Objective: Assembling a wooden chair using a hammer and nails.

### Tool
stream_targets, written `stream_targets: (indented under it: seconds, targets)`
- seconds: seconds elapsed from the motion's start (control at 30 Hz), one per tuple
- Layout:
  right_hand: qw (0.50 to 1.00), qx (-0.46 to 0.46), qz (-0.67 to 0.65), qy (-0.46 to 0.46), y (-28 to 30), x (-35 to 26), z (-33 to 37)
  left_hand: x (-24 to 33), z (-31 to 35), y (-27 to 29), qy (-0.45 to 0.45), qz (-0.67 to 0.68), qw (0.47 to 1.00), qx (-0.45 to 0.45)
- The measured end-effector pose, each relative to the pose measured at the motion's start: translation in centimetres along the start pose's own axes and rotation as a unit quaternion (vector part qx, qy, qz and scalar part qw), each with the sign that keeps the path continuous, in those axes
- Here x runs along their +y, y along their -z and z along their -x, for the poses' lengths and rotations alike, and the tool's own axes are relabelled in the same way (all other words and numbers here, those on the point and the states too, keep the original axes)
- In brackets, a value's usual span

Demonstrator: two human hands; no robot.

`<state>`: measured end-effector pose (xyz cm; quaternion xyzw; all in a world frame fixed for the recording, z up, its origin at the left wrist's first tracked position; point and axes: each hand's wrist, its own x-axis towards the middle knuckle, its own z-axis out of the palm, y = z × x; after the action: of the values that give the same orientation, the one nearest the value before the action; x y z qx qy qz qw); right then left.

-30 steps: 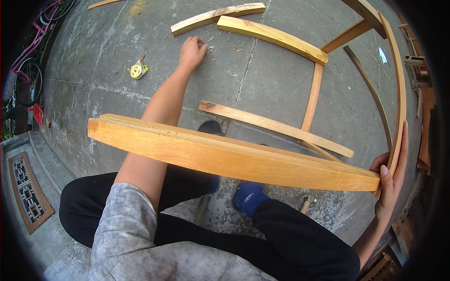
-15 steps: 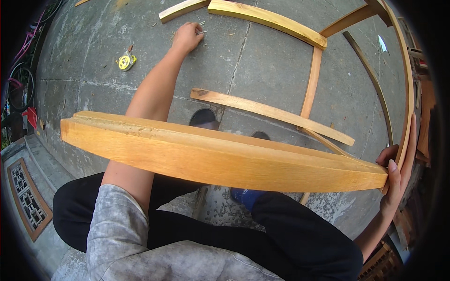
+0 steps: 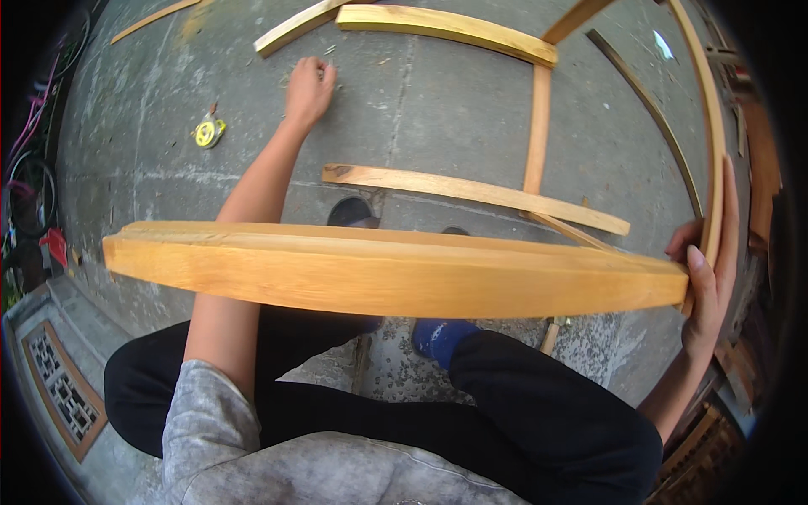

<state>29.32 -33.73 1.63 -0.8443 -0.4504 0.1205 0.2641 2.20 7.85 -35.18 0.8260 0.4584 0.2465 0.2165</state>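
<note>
A pink bicycle (image 3: 32, 189) stands along the left edge of the concrete floor (image 3: 471, 118), with a red object (image 3: 55, 247) just beside it and, at the near left corner, a wood-framed lattice panel (image 3: 63, 389). Further in lies a yellow tape measure (image 3: 207, 132), well apart from the timber. The person's left hand (image 3: 310, 93) is down toward the floor's far edge, fingers curled close to small pale sticks (image 3: 329, 50) — whether the fingertips are together on one, I cannot tell. Its forearm passes under a long beam (image 3: 396, 273), which belongs to the wooden frame (image 3: 712, 109) and lies crosswise above the black-trousered knees (image 3: 539, 412). Beyond the beam, a slim light strip (image 3: 471, 187) runs roughly alongside it, and nearer the far edge a thick yellowish piece (image 3: 446, 27) meets a narrow rail (image 3: 538, 126). A hammer (image 3: 550, 337) shows partly from under the beam's near side. Farther right, a dark strip (image 3: 646, 105) lies on the floor; beside it, the right hand (image 3: 709, 290) is clamped on the frame's corner — thumb on the near side, other fingers wrapped around the curved upright.
</note>
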Motion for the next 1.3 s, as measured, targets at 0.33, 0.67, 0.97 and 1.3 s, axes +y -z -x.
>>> stream_targets:
  seconds: [0.33, 0.67, 0.97, 1.3]
  targets:
    - [0.995, 0.011, -0.100, -0.008, -1.7, -0.5, -0.3, 8.1, 8.5, 2.0, 0.088, 0.224, 0.964, -0.109]
    - [0.999, 0.029, 0.015, 0.031, -1.2, 1.2, -0.2, 18.9, 16.0, 12.3, -0.543, -0.041, 0.717, -0.434]
    - [0.998, 0.016, 0.027, 0.046, -0.9, 1.4, -0.6, 40.6, 14.6, 23.0, -0.497, 0.196, 0.827, -0.176]
    - [0.997, 0.029, 0.000, 0.069, -0.6, 2.0, -0.4, 45.3, 8.8, 20.7, -0.520, -0.001, 0.834, -0.185]
